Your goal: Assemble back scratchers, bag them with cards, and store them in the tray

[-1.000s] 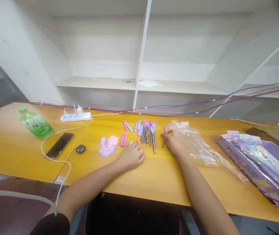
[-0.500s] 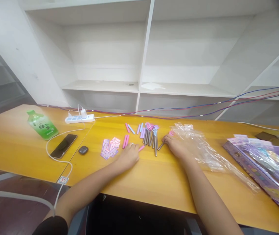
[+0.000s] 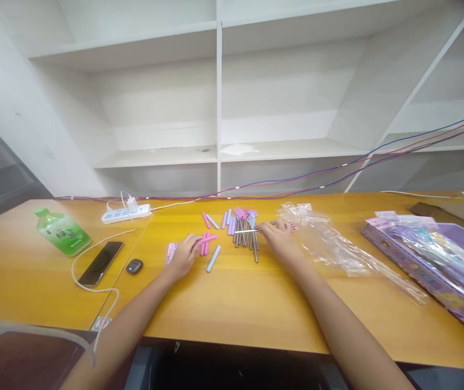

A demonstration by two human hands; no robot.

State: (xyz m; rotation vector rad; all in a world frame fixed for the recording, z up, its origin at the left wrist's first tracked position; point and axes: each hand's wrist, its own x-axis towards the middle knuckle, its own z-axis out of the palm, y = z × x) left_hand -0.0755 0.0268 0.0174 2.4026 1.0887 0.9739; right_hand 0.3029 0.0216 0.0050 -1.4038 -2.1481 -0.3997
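Head view: nearest, a light-blue tube [image 3: 213,259] lies on the table [image 3: 232,314] between your hands. Your left hand [image 3: 184,257] pinches a pink tube [image 3: 211,238] between thumb and fingers, above two other pink tubes [image 3: 206,249]. Your right hand [image 3: 281,238] has its fingers closed on a metal rod [image 3: 245,231], crosswise above a bunch of rods [image 3: 256,253], with clear bags [image 3: 325,244] just beside. White shelves [image 3: 272,151] stand behind.
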